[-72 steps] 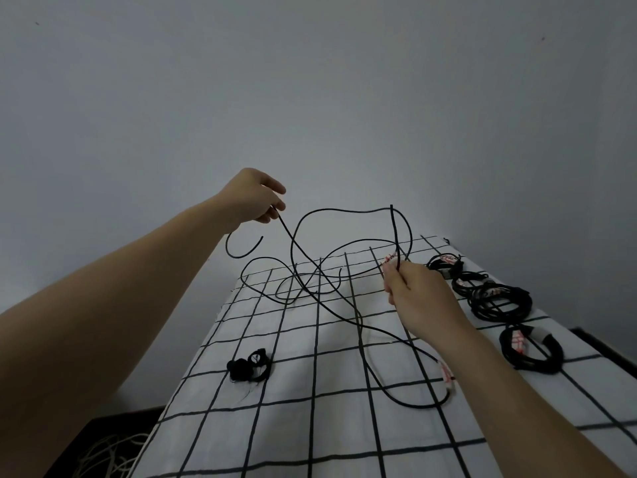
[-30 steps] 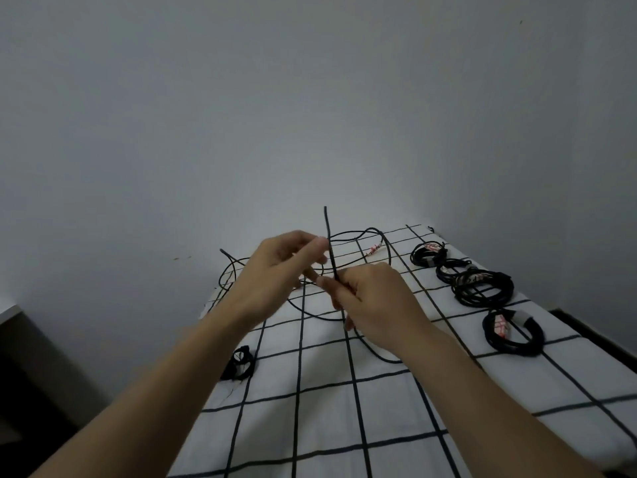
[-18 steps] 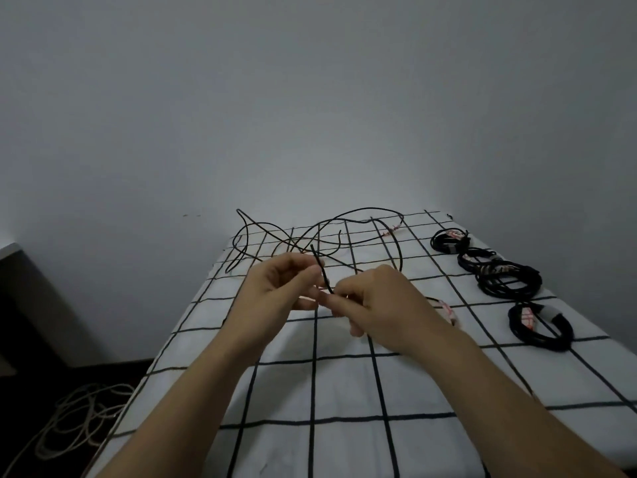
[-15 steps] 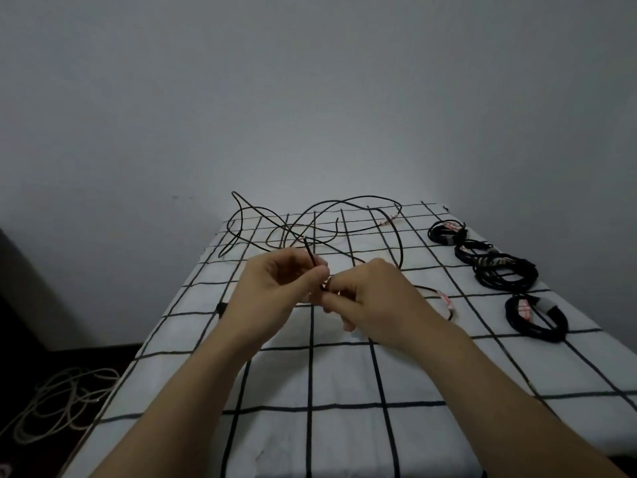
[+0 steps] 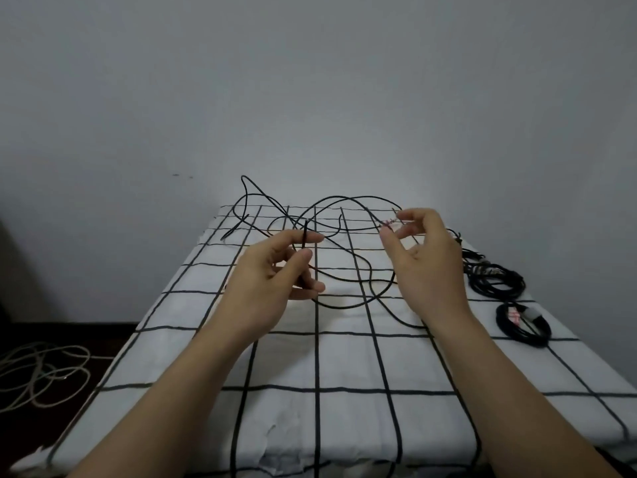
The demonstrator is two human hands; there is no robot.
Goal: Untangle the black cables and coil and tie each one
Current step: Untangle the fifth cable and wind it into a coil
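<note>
Where the black cable [image 5: 305, 234] passes behind my left hand [image 5: 265, 284] I lose it; the pinched end stands upright, the rest sprawls across the checked cloth [image 5: 286, 360]. My right hand [image 5: 427, 270] hangs spread, empty.

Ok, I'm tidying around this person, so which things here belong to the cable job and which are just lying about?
Part of the job:
- loose black cable, pinched by the left hand
- red-and-white tie, beyond the open right hand
- coiled black cables along the right edge

Just lying about:
- pale cord on the floor
- checked cloth, only the work surface
</note>
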